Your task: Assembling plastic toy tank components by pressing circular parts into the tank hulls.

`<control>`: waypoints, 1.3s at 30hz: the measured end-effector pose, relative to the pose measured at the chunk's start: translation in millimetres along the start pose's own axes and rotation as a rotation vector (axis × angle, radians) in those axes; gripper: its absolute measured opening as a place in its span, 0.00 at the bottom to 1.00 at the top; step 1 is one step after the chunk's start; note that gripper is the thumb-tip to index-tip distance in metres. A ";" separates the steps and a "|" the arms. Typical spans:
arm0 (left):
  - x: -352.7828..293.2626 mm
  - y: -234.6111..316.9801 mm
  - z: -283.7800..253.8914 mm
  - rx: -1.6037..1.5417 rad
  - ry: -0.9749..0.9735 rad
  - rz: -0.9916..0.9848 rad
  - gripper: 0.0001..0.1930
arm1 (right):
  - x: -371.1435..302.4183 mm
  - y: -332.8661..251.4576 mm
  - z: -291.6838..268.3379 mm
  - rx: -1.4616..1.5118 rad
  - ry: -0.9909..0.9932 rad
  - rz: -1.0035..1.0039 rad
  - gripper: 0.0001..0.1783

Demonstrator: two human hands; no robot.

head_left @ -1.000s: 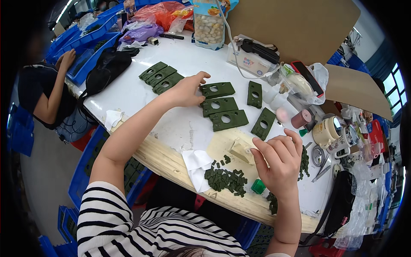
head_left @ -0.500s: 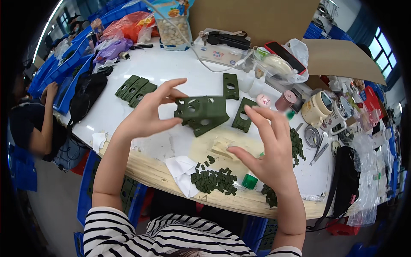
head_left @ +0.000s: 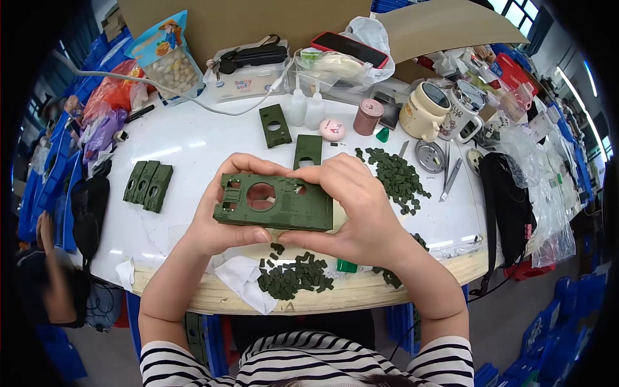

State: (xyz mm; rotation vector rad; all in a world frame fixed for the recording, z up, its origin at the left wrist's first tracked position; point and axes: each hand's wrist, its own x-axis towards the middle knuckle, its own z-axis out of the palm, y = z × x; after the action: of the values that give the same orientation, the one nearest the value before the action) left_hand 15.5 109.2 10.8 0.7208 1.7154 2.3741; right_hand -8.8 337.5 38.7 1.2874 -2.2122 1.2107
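Note:
A dark green plastic model tank hull (head_left: 293,206) is held up over the near part of the table, its top with a large round hole facing me. My left hand (head_left: 219,213) is closed on its left end, thumb along the lower edge. My right hand (head_left: 354,206) grips the right side, fingers over the top edge and thumb below. Partly hidden behind the hands stands another green hull piece (head_left: 309,147). A similar green piece (head_left: 275,126) lies farther back. Below the hands is a pile of small dark green parts (head_left: 295,276), beside a crumpled white tissue (head_left: 244,282).
Several green hull pieces (head_left: 147,186) lie in a row at left. More small green parts (head_left: 396,177) are heaped at right, near tweezers (head_left: 451,179) and a round metal lid (head_left: 429,157). Squeeze bottles (head_left: 297,106), a pink tin (head_left: 368,117) and a cream mug (head_left: 422,116) stand behind.
Both hands were apart and spread, with the hull between them near the left hand. They have come together and closed on it. The view has shifted, so the table appears farther left.

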 end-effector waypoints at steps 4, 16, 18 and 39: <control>-14.0 -6.2 -15.5 -0.115 0.181 -0.073 0.39 | 4.1 20.6 -24.1 -0.005 -0.008 0.141 0.34; -12.2 -7.7 -12.2 -0.011 0.261 -0.154 0.34 | -23.2 129.8 -69.2 -0.459 -0.303 0.814 0.06; -12.2 -7.6 -11.7 0.006 0.247 -0.140 0.34 | -22.2 131.8 -67.6 -0.434 -0.319 0.814 0.07; -13.1 -8.0 -7.9 0.204 0.165 -0.020 0.31 | 6.2 38.2 -25.7 0.128 0.102 0.363 0.04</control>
State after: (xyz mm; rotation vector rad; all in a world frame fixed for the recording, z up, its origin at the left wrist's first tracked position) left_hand 22.1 100.3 -2.5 0.5429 2.0443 2.3262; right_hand -47.3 363.6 38.3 0.8631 -2.3935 1.5313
